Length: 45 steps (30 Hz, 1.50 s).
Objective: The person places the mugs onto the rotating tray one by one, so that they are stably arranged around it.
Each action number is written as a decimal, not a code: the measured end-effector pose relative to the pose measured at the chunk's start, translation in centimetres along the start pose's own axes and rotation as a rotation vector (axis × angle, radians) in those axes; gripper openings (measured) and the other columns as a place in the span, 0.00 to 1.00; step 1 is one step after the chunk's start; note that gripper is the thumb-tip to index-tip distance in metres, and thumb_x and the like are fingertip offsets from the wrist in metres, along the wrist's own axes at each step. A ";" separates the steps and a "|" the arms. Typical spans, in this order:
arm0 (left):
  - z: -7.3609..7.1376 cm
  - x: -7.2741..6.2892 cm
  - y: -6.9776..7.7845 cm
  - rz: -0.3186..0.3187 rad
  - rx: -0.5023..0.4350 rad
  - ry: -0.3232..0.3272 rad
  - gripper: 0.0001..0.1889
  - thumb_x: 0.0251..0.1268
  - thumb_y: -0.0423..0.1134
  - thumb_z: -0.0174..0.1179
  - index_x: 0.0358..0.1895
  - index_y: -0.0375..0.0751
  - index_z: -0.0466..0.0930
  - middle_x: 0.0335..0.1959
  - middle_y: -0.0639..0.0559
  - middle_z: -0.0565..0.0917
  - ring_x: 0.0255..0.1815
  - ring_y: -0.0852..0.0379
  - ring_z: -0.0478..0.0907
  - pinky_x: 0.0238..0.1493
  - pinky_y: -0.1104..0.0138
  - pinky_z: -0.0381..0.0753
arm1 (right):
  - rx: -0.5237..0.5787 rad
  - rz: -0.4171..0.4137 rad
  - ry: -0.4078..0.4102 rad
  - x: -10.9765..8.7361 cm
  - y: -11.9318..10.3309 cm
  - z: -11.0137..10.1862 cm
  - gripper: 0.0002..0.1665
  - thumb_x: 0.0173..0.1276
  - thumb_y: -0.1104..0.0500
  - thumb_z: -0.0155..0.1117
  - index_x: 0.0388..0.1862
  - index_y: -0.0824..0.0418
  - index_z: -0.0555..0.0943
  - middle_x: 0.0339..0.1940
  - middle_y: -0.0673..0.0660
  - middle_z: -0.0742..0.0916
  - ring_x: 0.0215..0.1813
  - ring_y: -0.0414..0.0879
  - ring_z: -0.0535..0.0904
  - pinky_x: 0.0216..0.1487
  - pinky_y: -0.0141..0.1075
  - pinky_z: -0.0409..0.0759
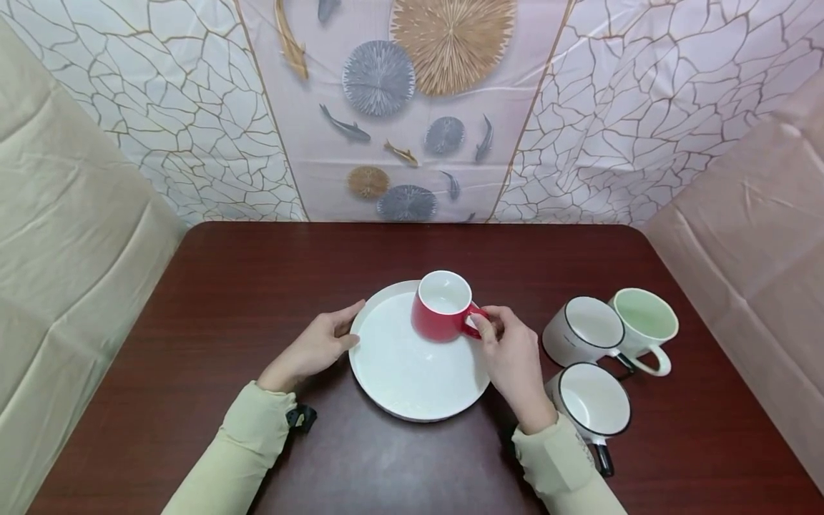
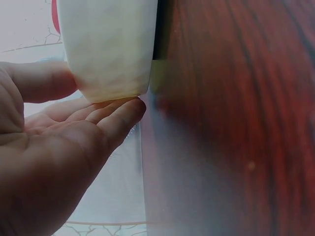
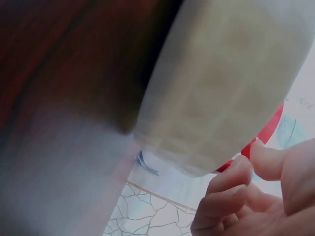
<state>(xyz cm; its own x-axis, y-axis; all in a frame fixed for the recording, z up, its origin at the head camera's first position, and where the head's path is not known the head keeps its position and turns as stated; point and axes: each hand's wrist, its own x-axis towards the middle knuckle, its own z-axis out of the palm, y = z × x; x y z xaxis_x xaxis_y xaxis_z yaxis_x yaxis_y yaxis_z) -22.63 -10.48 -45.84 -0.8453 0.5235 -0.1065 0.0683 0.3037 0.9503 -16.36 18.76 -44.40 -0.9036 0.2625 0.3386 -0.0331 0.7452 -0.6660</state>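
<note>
A red mug [image 1: 442,307] with a white inside stands upright on the far right part of a round white tray [image 1: 412,383]. My right hand [image 1: 515,354] pinches the mug's handle between thumb and fingers; in the right wrist view the red handle [image 3: 268,132] shows at the fingertips behind the tray's side. At the tray's left edge, my left hand [image 1: 318,347] holds the rim, thumb over it and fingers against the outer wall. Diamond relief covers that wall [image 2: 110,49] in the left wrist view. The tray partly hides the mug in both wrist views.
Right of the tray stand two white mugs with black rims, a rear one [image 1: 577,336] and a front one [image 1: 592,400] near my right forearm. A pale green mug [image 1: 646,322] stands beside the rear one. The dark wooden table [image 1: 257,279] ends at a patterned backdrop [image 1: 412,154].
</note>
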 end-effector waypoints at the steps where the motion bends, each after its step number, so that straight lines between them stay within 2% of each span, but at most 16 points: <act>1: 0.0 0.0 0.0 0.003 0.004 -0.002 0.32 0.69 0.23 0.48 0.75 0.33 0.51 0.76 0.43 0.54 0.73 0.50 0.57 0.65 0.57 0.65 | 0.019 0.023 0.005 0.1 0.0 0.0 0.18 0.66 0.52 0.68 0.47 0.63 0.83 0.26 0.55 0.82 0.27 0.48 0.74 0.26 0.38 0.72; 6: -0.1 -0.1 0.2 0.005 0.009 -0.003 0.32 0.69 0.23 0.48 0.75 0.33 0.51 0.76 0.43 0.54 0.73 0.50 0.56 0.65 0.57 0.65 | 0.072 0.068 0.016 0.5 -0.1 0.1 0.19 0.64 0.51 0.70 0.47 0.63 0.83 0.25 0.55 0.82 0.27 0.48 0.74 0.24 0.36 0.72; 16: 0.1 -0.3 0.1 0.007 0.024 0.008 0.32 0.69 0.23 0.49 0.75 0.33 0.52 0.76 0.43 0.54 0.73 0.50 0.57 0.64 0.58 0.66 | 0.116 0.124 -0.021 1.2 -0.3 0.1 0.19 0.64 0.50 0.70 0.47 0.62 0.82 0.27 0.55 0.82 0.29 0.48 0.74 0.26 0.36 0.72; 28: 0.2 -0.4 0.0 0.032 0.052 0.016 0.31 0.68 0.22 0.48 0.74 0.30 0.52 0.75 0.39 0.55 0.72 0.47 0.59 0.63 0.58 0.69 | 0.110 0.161 -0.051 1.4 -0.6 0.3 0.21 0.67 0.48 0.66 0.51 0.60 0.81 0.29 0.55 0.82 0.30 0.48 0.74 0.29 0.38 0.73; 32: 0.4 -0.4 0.1 0.017 0.054 0.018 0.31 0.69 0.23 0.48 0.74 0.31 0.53 0.75 0.41 0.55 0.72 0.48 0.60 0.62 0.59 0.70 | 0.102 0.136 -0.059 0.3 -1.4 -0.8 0.19 0.69 0.50 0.64 0.53 0.59 0.79 0.31 0.54 0.82 0.32 0.47 0.74 0.31 0.38 0.73; 39: 0.5 -0.3 0.5 0.005 0.050 0.049 0.31 0.68 0.24 0.48 0.74 0.33 0.53 0.75 0.42 0.56 0.71 0.50 0.61 0.58 0.62 0.72 | 0.153 0.005 -0.041 -3.0 -4.1 -4.7 0.11 0.71 0.52 0.61 0.48 0.54 0.83 0.28 0.48 0.81 0.28 0.43 0.74 0.28 0.32 0.72; 42: 0.4 -0.2 0.4 0.006 0.047 0.045 0.31 0.68 0.23 0.47 0.74 0.32 0.52 0.75 0.42 0.55 0.71 0.50 0.60 0.59 0.62 0.71 | 0.232 -0.052 -0.002 -4.6 -4.6 -6.8 0.08 0.71 0.58 0.62 0.47 0.54 0.83 0.27 0.49 0.82 0.27 0.42 0.75 0.27 0.29 0.72; 45: 0.4 -0.3 0.4 0.000 0.054 0.046 0.31 0.68 0.24 0.47 0.74 0.32 0.53 0.75 0.41 0.55 0.71 0.50 0.60 0.59 0.62 0.71 | 0.297 -0.079 0.070 -6.5 -4.4 -8.8 0.10 0.69 0.66 0.62 0.47 0.58 0.84 0.27 0.50 0.82 0.27 0.40 0.77 0.27 0.26 0.73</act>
<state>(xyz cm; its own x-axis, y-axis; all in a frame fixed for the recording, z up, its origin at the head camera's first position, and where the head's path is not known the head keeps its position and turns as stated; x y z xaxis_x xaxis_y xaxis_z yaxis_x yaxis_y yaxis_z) -22.11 -10.15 -45.51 -0.8686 0.4870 -0.0914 0.0962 0.3467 0.9330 -6.55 19.22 -37.82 -0.8620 0.2601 0.4351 -0.2347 0.5560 -0.7973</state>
